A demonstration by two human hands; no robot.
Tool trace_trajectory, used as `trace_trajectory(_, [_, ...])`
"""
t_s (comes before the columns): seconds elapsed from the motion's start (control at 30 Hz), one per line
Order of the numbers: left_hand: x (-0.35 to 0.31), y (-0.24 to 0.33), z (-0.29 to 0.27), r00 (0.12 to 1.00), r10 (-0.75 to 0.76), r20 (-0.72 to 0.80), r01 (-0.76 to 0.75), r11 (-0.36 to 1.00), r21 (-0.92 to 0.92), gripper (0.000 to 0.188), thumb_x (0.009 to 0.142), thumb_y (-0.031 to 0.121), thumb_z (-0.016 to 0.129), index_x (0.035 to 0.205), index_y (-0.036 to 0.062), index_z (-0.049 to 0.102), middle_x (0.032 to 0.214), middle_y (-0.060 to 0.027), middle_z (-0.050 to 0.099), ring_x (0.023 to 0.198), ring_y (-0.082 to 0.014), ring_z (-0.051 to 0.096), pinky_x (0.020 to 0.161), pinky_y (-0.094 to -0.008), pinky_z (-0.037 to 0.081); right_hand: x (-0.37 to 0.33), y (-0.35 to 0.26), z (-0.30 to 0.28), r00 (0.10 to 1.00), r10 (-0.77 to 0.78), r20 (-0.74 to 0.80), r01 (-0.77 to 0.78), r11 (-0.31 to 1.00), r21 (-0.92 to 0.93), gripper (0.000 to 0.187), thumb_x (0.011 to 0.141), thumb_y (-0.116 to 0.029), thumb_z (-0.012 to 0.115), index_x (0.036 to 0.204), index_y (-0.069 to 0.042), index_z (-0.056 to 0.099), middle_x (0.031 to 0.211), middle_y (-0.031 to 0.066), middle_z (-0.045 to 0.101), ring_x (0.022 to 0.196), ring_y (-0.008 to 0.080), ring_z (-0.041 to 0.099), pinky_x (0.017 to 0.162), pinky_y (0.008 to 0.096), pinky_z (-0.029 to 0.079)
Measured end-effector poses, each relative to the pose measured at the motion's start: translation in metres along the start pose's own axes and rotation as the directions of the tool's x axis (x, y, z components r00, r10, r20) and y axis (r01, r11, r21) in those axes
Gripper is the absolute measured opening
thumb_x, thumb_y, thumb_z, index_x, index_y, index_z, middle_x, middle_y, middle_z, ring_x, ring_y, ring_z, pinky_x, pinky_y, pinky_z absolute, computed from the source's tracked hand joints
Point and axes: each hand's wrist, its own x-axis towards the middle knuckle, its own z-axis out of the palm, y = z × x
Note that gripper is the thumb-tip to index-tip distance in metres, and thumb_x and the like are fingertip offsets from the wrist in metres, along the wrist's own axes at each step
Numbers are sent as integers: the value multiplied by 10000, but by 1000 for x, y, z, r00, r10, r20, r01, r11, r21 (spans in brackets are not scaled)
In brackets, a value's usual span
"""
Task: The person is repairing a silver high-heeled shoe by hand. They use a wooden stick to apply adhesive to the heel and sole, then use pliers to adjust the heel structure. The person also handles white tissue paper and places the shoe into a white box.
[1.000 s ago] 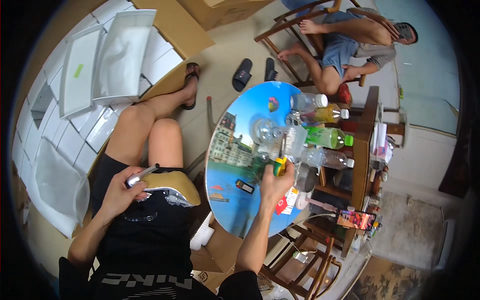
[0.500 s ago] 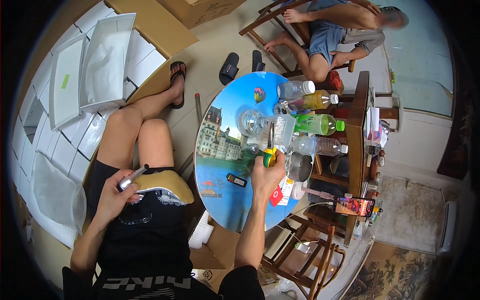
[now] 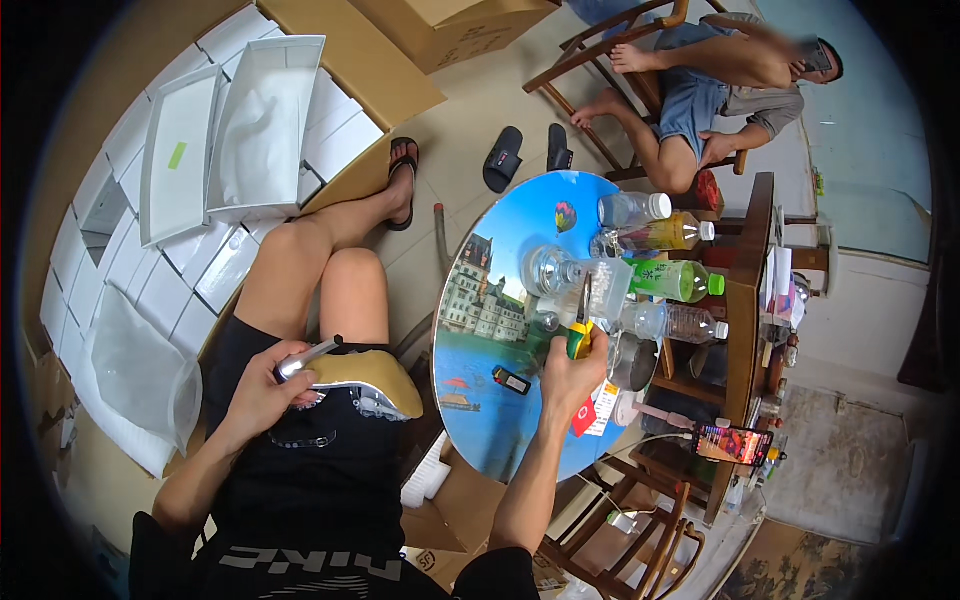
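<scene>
My left hand (image 3: 262, 385) grips a tan high-heeled shoe (image 3: 365, 378) by its silver heel, resting it on my lap. My right hand (image 3: 570, 380) is over the round table (image 3: 490, 300) with a printed castle scene, and it holds a tool with a green and yellow handle (image 3: 580, 335), its thin blade pointing up toward the bottles. Several plastic bottles (image 3: 650, 260) stand on the table's far side, just beyond that hand. A small black lighter (image 3: 512, 380) lies on the table left of my right hand.
White boxes and trays (image 3: 220, 130) are stacked at the left, with cardboard boxes (image 3: 440, 25) above. Another person sits on a wooden chair (image 3: 700, 90) at the top right. Sandals (image 3: 525, 155) lie on the floor. A phone (image 3: 730, 443) rests on a wooden shelf at the right.
My right hand with the green and yellow tool stays over the table by the bottles. The view has shifted slightly; my left hand keeps its hold on the shoe.
</scene>
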Motion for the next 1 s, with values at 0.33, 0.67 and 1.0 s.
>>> trace_trajectory(0.33, [-1, 2, 1, 1000, -19, -7, 19, 1000, -8, 346, 927, 24, 667, 1248, -29, 548, 913, -57, 635, 699, -110, 688, 630, -221, 583, 1, 2, 0, 1000, 11, 14, -12, 1000, 10, 351, 751, -39, 668, 1076, 83, 620, 904, 225, 677, 797, 319, 668, 766, 404, 521])
trace_trajectory(0.67, [0, 3, 1, 1000, -14, 1, 14, 1000, 2, 332, 927, 15, 661, 1239, -28, 554, 902, -56, 638, 689, -111, 682, 609, -222, 567, 0, 0, 1, 1000, -8, -20, 8, 999, 31, 328, 737, -43, 660, 1045, 64, 630, 843, 156, 661, 750, 242, 625, 730, 369, 501])
trace_trajectory(1.0, [0, 3, 1, 1000, -20, 0, 20, 1000, 5, 333, 924, 15, 661, 1236, -34, 555, 918, -67, 647, 689, -113, 682, 611, -227, 578, 1, 4, 2, 999, -30, -16, 30, 1000, -8, 321, 735, -41, 657, 1037, 65, 626, 840, 148, 651, 747, 226, 615, 724, 360, 498])
